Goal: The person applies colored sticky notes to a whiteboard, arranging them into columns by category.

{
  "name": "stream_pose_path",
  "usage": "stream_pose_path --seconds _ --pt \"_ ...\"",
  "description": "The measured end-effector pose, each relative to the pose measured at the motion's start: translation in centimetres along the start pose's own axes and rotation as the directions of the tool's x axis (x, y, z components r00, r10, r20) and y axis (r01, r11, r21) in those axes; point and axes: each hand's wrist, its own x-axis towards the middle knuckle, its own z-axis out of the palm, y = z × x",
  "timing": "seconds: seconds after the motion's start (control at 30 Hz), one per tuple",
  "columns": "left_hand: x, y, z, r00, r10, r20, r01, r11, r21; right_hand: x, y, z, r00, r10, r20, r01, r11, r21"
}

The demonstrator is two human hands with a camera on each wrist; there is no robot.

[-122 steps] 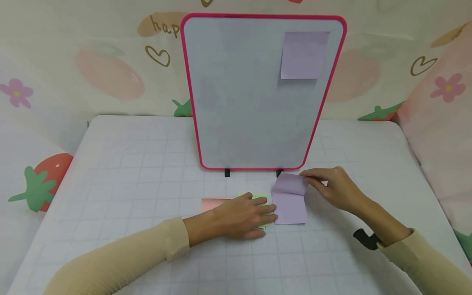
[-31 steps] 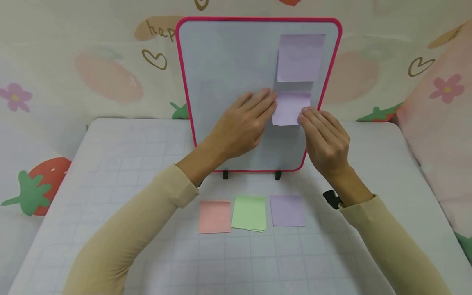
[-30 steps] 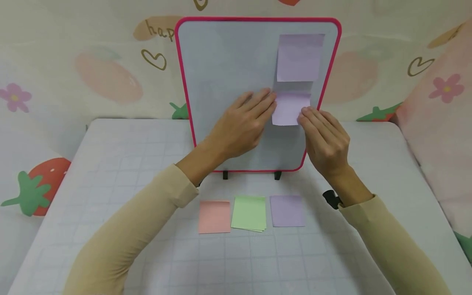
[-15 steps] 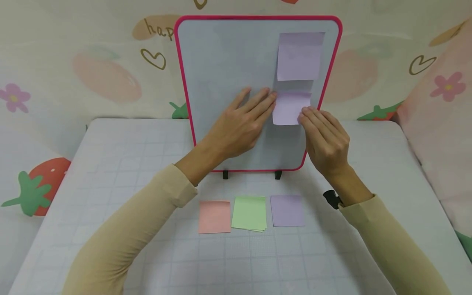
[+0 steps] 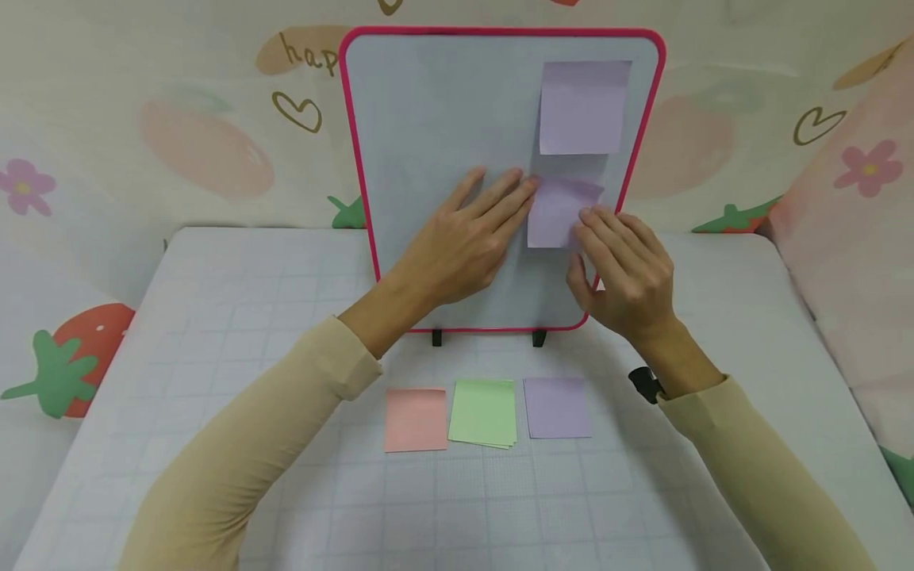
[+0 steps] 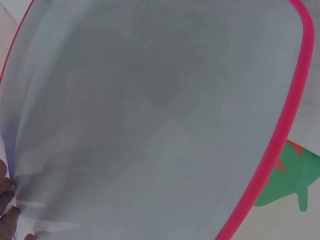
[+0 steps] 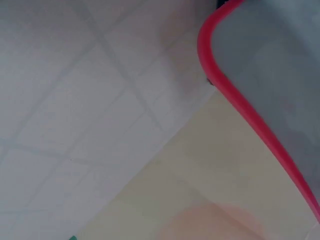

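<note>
A lower purple sticky note (image 5: 557, 214) lies against the whiteboard (image 5: 443, 103), under an upper purple sticky note (image 5: 585, 107). My left hand (image 5: 467, 246) rests on the board with fingers straight and spread, fingertips at the lower note's left edge. At its right edge are the fingertips of my right hand (image 5: 628, 274), fingers together and thumb held apart below. The lower note's top right corner lifts slightly. In the left wrist view, fingertips (image 6: 7, 222) show at the lower left beside the bare board. The right wrist view has the board's red frame (image 7: 250, 117) but no fingers.
On the gridded tabletop (image 5: 457, 507), before the board, lie pink sticky notes (image 5: 416, 420), a green stack (image 5: 482, 412) and purple sticky notes (image 5: 557, 408) in a row. Black feet (image 5: 437, 338) hold up the board. Behind it hangs a patterned cloth (image 5: 207, 151).
The lower purple note has gone from the table stack to the board. Since half a second ago, my right thumb has come away from the fingers, and the note's bottom edge hangs lower and flatter.
</note>
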Motion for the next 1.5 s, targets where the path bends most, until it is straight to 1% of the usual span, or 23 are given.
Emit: stream_pose_path --seconds 0.13,0.23,0.4,0.47,0.5,0.53,0.6,0.67,0.7,0.8,0.87,0.93,1.03,1.1,1.23,1.5 --pt "0.0 0.0 0.1 1.000 0.004 -0.004 -0.004 1.000 0.019 0.5 0.1 0.3 0.998 -0.060 0.032 0.060 0.998 -0.006" --pt "0.0 0.0 0.1 1.000 0.008 0.006 -0.009 1.000 0.027 1.0 0.2 0.6 0.993 -0.091 0.082 0.093 0.995 -0.023" --pt "0.0 0.1 0.1 1.000 0.006 0.011 -0.006 0.999 0.048 1.7 0.5 1.4 0.972 -0.168 0.164 0.173 0.985 -0.022" --pt "0.0 0.1 0.2 1.000 0.002 0.005 -0.003 0.998 0.066 2.0 0.5 1.7 0.969 -0.190 0.160 0.197 0.980 -0.032" --pt "0.0 0.1 0.2 1.000 0.002 0.003 -0.002 0.997 0.073 2.1 0.5 1.8 0.972 -0.187 0.142 0.195 0.980 -0.045" --pt "0.0 0.1 0.2 1.000 0.001 0.003 -0.001 0.997 0.076 2.2 0.5 1.9 0.978 -0.170 0.120 0.178 0.982 -0.057" --pt "0.0 0.2 0.2 1.000 0.002 0.001 -0.002 0.997 0.077 2.3 0.6 1.9 0.993 -0.096 0.063 0.100 0.992 -0.076" --pt "0.1 0.2 0.1 1.000 0.003 0.006 -0.004 0.998 0.069 2.4 0.6 1.7 1.000 0.019 0.013 -0.018 0.997 -0.076" --pt "0.1 0.2 0.1 1.000 0.004 0.013 -0.005 0.998 0.062 2.5 0.7 1.6 0.997 0.079 0.001 -0.078 0.995 -0.066" --pt "0.1 0.2 0.1 1.000 0.003 0.030 -0.005 0.998 0.056 2.7 0.7 1.4 0.973 0.232 0.015 -0.231 0.973 -0.025" --pt "0.0 0.2 0.1 0.999 0.003 0.033 -0.004 0.998 0.056 2.9 0.7 1.2 0.952 0.305 0.033 -0.306 0.952 0.006" --pt "-0.1 0.2 0.1 1.000 0.005 0.027 -0.006 0.998 0.060 3.1 0.6 1.2 0.933 0.356 0.048 -0.358 0.933 0.028" --pt "-0.1 0.2 0.2 1.000 0.006 0.019 -0.008 0.998 0.060 3.5 0.7 1.2 0.912 0.407 0.048 -0.410 0.911 0.056" --pt "0.0 0.3 0.2 1.000 0.007 0.020 -0.009 0.998 0.056 3.7 0.8 1.2 0.903 0.428 0.036 -0.429 0.900 0.078" --pt "0.0 0.2 0.3 1.000 0.002 0.022 -0.003 0.999 0.050 4.1 1.0 1.2 0.893 0.451 0.011 -0.448 0.885 0.124" --pt "-0.1 0.2 0.2 1.000 -0.005 0.009 0.004 0.998 0.070 4.5 0.9 1.2 0.876 0.482 0.025 -0.481 0.868 0.124"
